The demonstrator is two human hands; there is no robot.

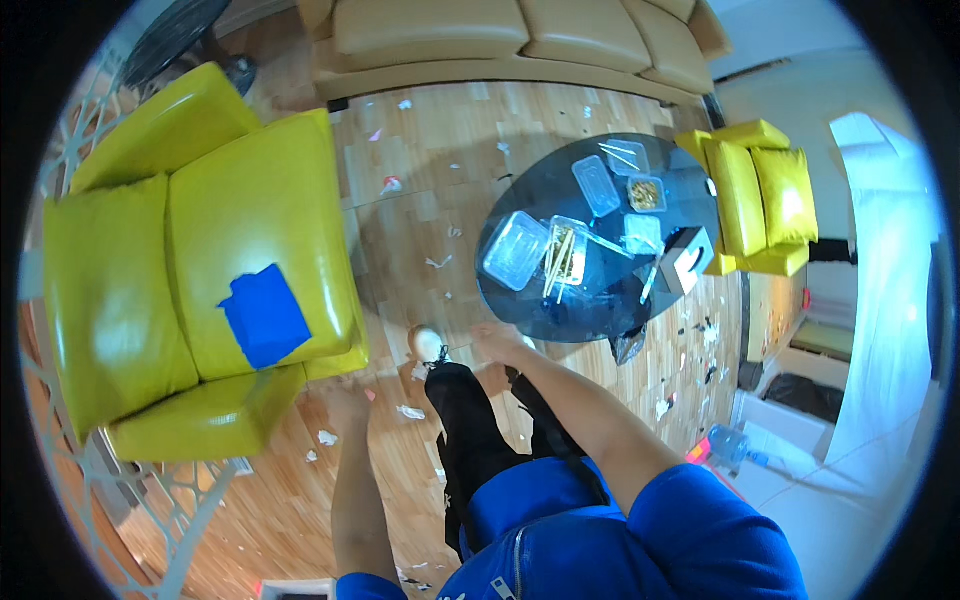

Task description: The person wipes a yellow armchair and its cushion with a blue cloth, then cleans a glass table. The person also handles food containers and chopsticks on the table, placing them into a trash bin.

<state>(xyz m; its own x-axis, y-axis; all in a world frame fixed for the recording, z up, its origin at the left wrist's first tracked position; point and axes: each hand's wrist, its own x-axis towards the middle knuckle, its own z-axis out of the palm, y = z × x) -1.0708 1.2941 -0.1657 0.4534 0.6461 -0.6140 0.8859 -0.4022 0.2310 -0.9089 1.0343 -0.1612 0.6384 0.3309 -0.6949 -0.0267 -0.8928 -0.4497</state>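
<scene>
My left hand [346, 401] is blurred beside the front corner of a yellow armchair [240, 217]; its fingers are hard to make out. A blue cloth [266, 319] lies crumpled on the chair's seat. My right hand [496, 341] hangs over the floor near the edge of a dark oval glass table [517, 319], with nothing seen in it. On that table are a food container [576, 270] with disposable chopsticks [559, 259] across it, a clear plastic lid [516, 250], another container with food [645, 195], and a tissue box [684, 262].
Scraps of white paper [410, 412] litter the wood floor [405, 262]. A tan leather sofa [435, 30] stands at the far side, and a second yellow armchair [757, 195] beyond the table. A black plastic bag [628, 346] hangs at the table's edge. A large water bottle [727, 446] is at right.
</scene>
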